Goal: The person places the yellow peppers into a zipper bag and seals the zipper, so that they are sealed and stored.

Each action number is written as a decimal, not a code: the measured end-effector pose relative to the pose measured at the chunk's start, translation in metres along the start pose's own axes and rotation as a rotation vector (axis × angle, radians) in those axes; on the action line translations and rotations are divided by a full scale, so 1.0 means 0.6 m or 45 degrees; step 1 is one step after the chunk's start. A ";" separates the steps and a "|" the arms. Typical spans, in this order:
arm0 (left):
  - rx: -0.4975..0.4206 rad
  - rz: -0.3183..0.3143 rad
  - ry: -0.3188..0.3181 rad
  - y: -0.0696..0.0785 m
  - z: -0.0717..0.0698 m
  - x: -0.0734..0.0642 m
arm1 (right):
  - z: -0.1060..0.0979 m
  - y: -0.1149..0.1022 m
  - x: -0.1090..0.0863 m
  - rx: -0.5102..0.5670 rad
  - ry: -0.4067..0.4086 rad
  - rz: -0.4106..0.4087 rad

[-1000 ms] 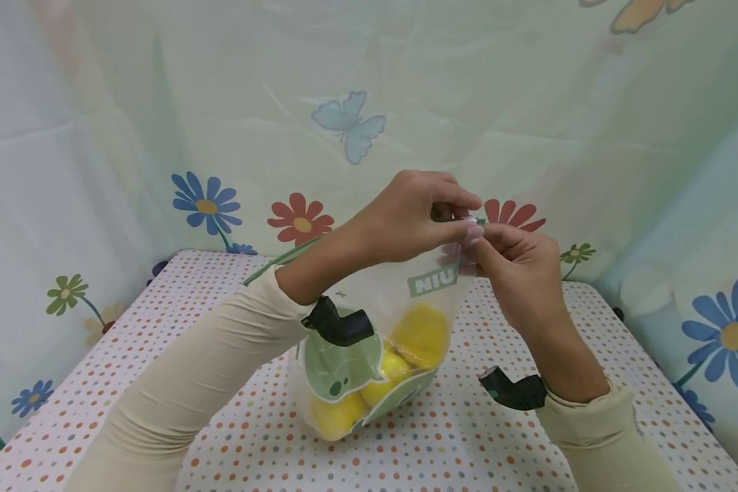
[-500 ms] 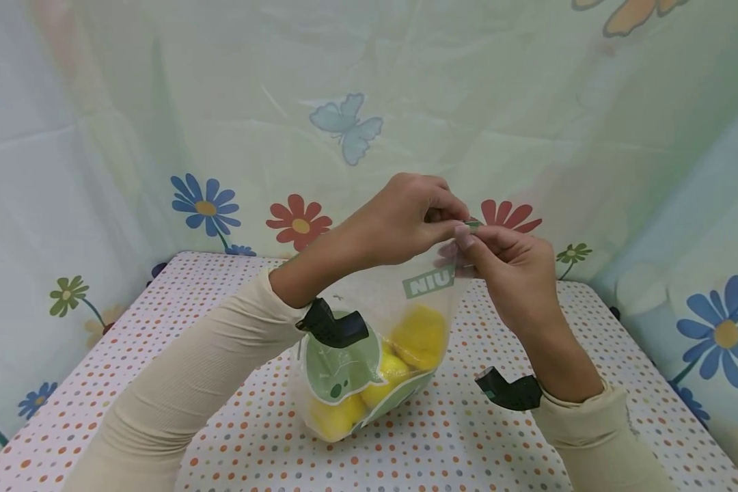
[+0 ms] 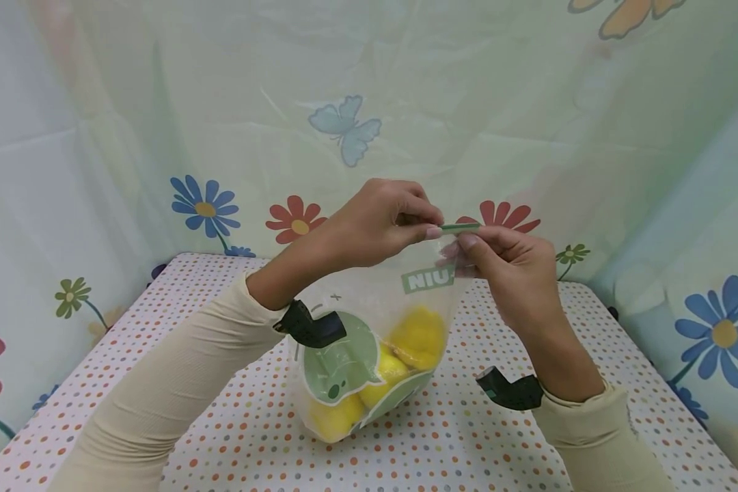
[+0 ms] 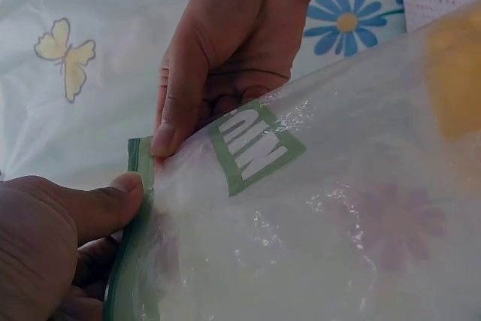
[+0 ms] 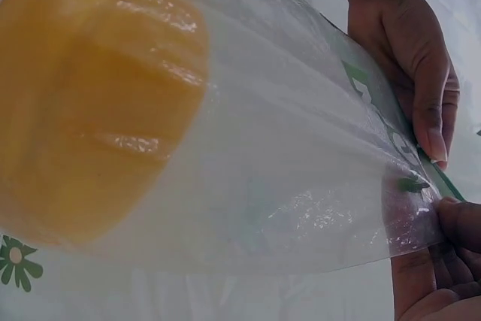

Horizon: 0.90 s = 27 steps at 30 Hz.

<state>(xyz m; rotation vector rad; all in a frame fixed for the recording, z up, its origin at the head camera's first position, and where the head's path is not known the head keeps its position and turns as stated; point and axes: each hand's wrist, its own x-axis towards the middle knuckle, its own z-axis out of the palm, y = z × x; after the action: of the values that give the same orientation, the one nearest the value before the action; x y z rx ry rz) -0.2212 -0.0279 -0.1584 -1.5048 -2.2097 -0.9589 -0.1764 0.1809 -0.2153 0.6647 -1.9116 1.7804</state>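
Observation:
A clear zip bag (image 3: 357, 290) with green print and the letters "NIU" leans on the table, its top edge raised between both hands. Several yellow lemon-like fruits (image 3: 337, 418) lie in its bottom, with a larger, deeper yellow lobed one (image 3: 417, 338) at the right. My left hand (image 3: 393, 219) pinches the green zip strip (image 3: 460, 229) from the left, thumb on the near side. At the strip's right end, the corner is pinched between thumb and finger of my right hand (image 3: 519, 273). A short length of strip shows between the hands.
A dotted cloth covers the table (image 3: 234, 437). Behind and at both sides hangs a curtain (image 3: 234, 82) printed with flowers and butterflies. Black camera mounts (image 3: 509, 389) sit on both wrists, the left one overlapping the bag in the head view.
My left hand has slid leftward along the zip strip, away from the right hand, so more green strip shows between them. The right hand keeps its pinch; the bag has hardly moved.

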 end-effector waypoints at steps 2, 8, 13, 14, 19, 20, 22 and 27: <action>-0.001 0.006 0.001 -0.002 0.000 -0.003 | -0.002 0.000 -0.001 0.009 0.009 0.004; 0.028 0.032 0.013 -0.011 0.000 -0.015 | -0.010 0.003 -0.004 0.012 0.027 -0.004; 0.039 0.038 0.032 -0.016 -0.006 -0.024 | -0.012 0.004 -0.003 -0.003 0.022 -0.022; 0.039 0.039 0.033 -0.017 -0.007 -0.025 | -0.013 0.003 -0.002 -0.001 0.020 -0.025; 0.049 0.013 0.033 -0.025 -0.018 -0.035 | -0.015 0.002 0.000 0.011 0.031 -0.027; 0.057 0.010 0.030 -0.028 -0.020 -0.037 | -0.016 0.002 0.000 0.015 0.036 -0.025; 0.069 0.004 0.023 -0.035 -0.025 -0.043 | -0.017 0.002 -0.001 0.019 0.046 -0.015; 0.086 0.001 0.018 -0.049 -0.037 -0.060 | -0.021 0.005 -0.001 0.013 0.073 0.011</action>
<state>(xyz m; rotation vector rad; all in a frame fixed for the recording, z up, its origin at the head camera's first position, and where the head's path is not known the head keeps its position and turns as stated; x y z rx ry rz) -0.2361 -0.0747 -0.1735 -1.4648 -2.2087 -0.8821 -0.1776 0.1937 -0.2172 0.6034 -1.8716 1.7961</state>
